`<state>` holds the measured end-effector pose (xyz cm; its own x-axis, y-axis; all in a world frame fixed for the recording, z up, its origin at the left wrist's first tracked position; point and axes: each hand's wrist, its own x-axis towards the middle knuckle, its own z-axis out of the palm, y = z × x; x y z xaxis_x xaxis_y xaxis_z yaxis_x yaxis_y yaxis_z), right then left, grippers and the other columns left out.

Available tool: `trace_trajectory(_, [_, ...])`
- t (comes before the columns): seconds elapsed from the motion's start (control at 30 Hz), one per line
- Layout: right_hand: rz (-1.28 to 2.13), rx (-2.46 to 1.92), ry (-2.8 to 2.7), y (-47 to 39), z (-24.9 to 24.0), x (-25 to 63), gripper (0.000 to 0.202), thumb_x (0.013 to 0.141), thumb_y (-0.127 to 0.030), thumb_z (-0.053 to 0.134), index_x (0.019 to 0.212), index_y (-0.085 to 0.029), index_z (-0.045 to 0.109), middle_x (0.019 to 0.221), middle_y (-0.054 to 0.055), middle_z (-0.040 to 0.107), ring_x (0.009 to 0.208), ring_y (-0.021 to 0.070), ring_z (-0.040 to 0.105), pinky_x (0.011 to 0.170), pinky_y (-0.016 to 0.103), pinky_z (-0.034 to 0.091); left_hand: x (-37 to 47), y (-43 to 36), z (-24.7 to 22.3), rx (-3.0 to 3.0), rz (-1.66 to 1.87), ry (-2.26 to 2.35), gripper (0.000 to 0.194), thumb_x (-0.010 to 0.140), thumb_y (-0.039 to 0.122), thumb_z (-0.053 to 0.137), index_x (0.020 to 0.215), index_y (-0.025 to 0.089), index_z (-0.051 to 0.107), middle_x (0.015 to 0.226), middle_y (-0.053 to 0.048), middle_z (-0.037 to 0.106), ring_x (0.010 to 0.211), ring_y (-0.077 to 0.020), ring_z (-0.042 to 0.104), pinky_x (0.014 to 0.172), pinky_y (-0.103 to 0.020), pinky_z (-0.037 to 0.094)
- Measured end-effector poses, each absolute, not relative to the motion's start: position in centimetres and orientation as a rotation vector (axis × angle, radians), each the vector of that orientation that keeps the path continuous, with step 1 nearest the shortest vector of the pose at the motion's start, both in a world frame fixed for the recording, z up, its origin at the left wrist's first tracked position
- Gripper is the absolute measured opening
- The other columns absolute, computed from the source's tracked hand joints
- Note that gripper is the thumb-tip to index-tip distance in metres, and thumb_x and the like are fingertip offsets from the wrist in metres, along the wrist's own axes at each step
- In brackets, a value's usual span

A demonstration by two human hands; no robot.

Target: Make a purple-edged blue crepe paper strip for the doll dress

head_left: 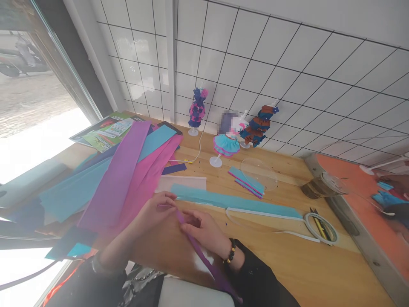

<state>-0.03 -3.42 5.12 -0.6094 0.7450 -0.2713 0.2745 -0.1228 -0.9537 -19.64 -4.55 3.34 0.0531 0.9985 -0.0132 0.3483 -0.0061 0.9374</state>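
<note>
Fingers: left hand and right hand both pinched nearly closed on purple strip.
Strip: far end between the hands; tail slants to near right, toward lap.
Handling: appears to be end-shaping; calls for steady pinch, slack tail.
Counter: near edge close; teal strip just beyond hands; cloth pile crowds left; more room right.

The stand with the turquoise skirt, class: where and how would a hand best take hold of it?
Probably by its white stem, pinched just above the round base, coming from the near left. The stem looks narrow and bare there, while the soft, flared skirt hides it higher up. The wall lies behind, and another dressed stand crowds the right.
</note>
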Motion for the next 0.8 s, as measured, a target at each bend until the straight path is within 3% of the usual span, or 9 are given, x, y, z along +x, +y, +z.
trace_trajectory(0.13, [1.982, -1.203, -1.671, -3.5, 4.9, -0.1, 0.026, 0.076, -0.034, 0.052, 0.092, -0.015, 0.06, 0.065, 0.0, 0.058, 0.053, 0.0089, 0.053, 0.05, 0.022, 0.042, -20.5, -4.4, 3.0, 1.459, 1.044, 1.48, 0.02, 0.071, 0.038, 0.06, 0.074, 0.019, 0.065, 0.108, -0.008, 0.057, 0.106, -0.0227, 0.051, 0.085, -0.032, 0.046])
trace_trajectory(0.37, [1.872, -1.364, -1.73, -2.6, 5.3, 0.7, 0.02, 0.077, -0.033, 0.049, 0.069, -0.015, 0.052, 0.057, -0.003, 0.051, 0.042, 0.0038, 0.044, 0.039, 0.016, 0.035, -21.6, -4.4, 3.6, 1.254, 0.932, 1.596, 0.03, 0.069, 0.043, 0.06, 0.087, 0.02, 0.067, 0.096, -0.004, 0.067, 0.094, -0.0225, 0.059, 0.084, -0.03, 0.045])
trace_trajectory(0.6, [1.774, -1.455, -1.734, -1.5, 4.5, 2.5, 0.023, 0.076, -0.039, 0.048, 0.074, -0.017, 0.052, 0.05, -0.004, 0.05, 0.043, 0.0078, 0.049, 0.04, 0.018, 0.039, -21.5, -4.5, 3.4, 1.186, 0.855, 1.616, 0.035, 0.065, 0.044, 0.063, 0.087, 0.018, 0.069, 0.091, -0.004, 0.069, 0.088, -0.0248, 0.061, 0.075, -0.03, 0.046])
trace_trajectory(0.8, [1.632, -1.568, -1.779, -0.9, 4.1, 3.8, 0.022, 0.078, -0.039, 0.043, 0.071, -0.019, 0.049, 0.043, -0.007, 0.043, 0.034, 0.0063, 0.036, 0.036, 0.019, 0.029, -21.6, -4.1, 3.6, 1.225, 0.779, 1.648, 0.034, 0.066, 0.045, 0.06, 0.086, 0.017, 0.068, 0.085, -0.002, 0.069, 0.081, -0.0233, 0.061, 0.069, -0.028, 0.044])
